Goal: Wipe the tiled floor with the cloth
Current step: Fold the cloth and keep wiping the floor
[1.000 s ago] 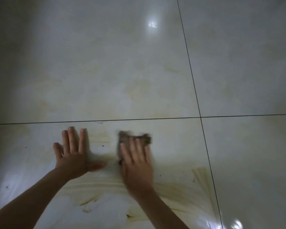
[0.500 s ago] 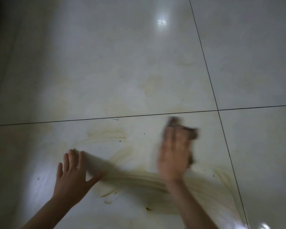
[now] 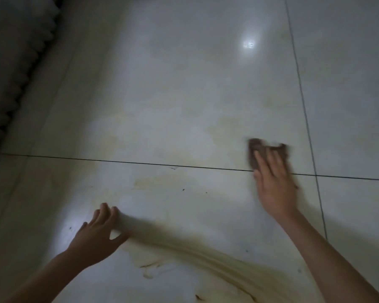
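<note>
A small brown cloth [image 3: 258,149] lies flat on the glossy pale tiled floor [image 3: 173,101], just above a dark grout line. My right hand [image 3: 274,182] presses down on it with straight fingers, so most of the cloth is hidden and only its far edge shows. My left hand [image 3: 99,235] rests flat on the floor at the lower left, fingers spread, holding nothing. A yellowish-brown smear [image 3: 206,254] streaks across the tile between my two arms.
A dark ribbed object [image 3: 15,62] runs along the upper left edge of the floor. Grout lines cross near my right hand [image 3: 315,174]. A ceiling light reflects as a bright spot [image 3: 248,44] on the far tile.
My right hand has swept the cloth to the right and away, from beside my left hand up across the grout line. My left hand stayed flat on the floor.
</note>
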Demonstrator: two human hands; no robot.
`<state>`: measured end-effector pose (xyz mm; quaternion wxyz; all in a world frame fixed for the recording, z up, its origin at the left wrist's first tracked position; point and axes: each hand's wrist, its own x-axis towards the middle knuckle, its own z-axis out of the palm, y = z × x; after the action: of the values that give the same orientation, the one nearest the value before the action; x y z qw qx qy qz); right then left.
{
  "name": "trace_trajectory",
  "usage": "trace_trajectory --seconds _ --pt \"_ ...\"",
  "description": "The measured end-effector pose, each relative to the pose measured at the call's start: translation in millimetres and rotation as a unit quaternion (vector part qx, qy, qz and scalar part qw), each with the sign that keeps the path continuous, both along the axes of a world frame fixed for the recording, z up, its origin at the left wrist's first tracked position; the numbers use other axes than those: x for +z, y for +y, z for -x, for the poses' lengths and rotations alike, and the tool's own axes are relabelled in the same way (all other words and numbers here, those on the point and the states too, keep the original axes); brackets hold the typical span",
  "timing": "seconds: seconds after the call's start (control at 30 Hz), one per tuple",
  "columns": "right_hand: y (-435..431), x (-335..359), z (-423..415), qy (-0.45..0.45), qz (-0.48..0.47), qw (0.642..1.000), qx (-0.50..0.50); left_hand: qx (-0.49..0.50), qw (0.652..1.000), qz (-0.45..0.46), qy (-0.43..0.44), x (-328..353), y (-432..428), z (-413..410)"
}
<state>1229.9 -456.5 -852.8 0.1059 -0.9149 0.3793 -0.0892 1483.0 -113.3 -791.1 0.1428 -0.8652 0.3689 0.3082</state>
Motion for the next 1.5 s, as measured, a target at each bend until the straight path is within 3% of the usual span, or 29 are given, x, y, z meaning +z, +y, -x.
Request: trace_trajectory --seconds 0.07,0.2,0.4,0.57,0.67,0.73,0.83,0.9,0.93,1.0,1.07,1.13,1.2,1.23,1.3,1.37,1.43,1.5 --pt "4 -5 3 0.0 -0.001 0.999 -0.054 -0.005 0.999 -0.04 0.008 1 -4 -4" --pt "3 -7 1 -0.004 0.008 0.999 -0.044 -0.014 0.997 -0.075 0.004 0 -6 -4" --pt "-13 -7 -2 -0.001 0.015 0.999 -0.042 -0.009 0.999 -0.033 -0.02 -7 7 2" --pt "39 1 -47 -0.016 0.004 0.986 -0.168 0.017 0.998 0.029 -0.051 -9 15 12" --pt "137 4 -115 0.017 0.021 0.999 -0.032 0.022 0.991 0.105 -0.077 0 7 18" --pt "213 -2 -159 -0.026 0.026 0.995 0.09 0.032 0.975 0.199 -0.091 -3 12 8" --pt "267 2 -203 0.011 0.02 0.949 0.314 0.103 0.935 0.323 -0.107 -6 40 -24" --pt "244 6 -209 0.037 0.039 0.907 0.418 0.116 0.928 0.326 -0.14 -11 70 -46" --pt "224 7 -205 0.031 0.051 0.903 0.426 0.124 0.934 0.305 -0.139 -13 85 -55" --pt "181 8 -186 0.016 0.073 0.941 0.331 0.138 0.946 0.262 -0.131 -20 111 -71" --pt "148 8 -162 0.021 0.059 0.991 0.12 0.142 0.956 0.221 -0.131 -28 133 -81" --pt "150 5 -166 0.006 0.03 0.997 -0.065 0.155 0.958 0.199 -0.134 -35 149 -88" --pt "188 3 -203 -0.001 0.012 0.99 -0.142 0.173 0.956 0.189 -0.141 -40 159 -92" --pt "214 1 -227 0.0 0.015 0.994 -0.111 0.185 0.954 0.186 -0.143 -42 162 -93" --pt "281 0 -275 0.004 0.027 0.999 0.046 0.212 0.947 0.191 -0.144 -46 167 -97" --pt "344 -5 -300 -0.004 0.011 0.974 0.226 0.231 0.944 0.188 -0.142 -47 172 -99" --pt "350 3 -318 -0.003 -0.01 0.904 0.427 0.245 0.938 0.189 -0.154 -47 181 -103" --pt "308 5 -336 -0.005 0.009 0.835 0.551 0.242 0.935 0.187 -0.179 -47 192 -108"
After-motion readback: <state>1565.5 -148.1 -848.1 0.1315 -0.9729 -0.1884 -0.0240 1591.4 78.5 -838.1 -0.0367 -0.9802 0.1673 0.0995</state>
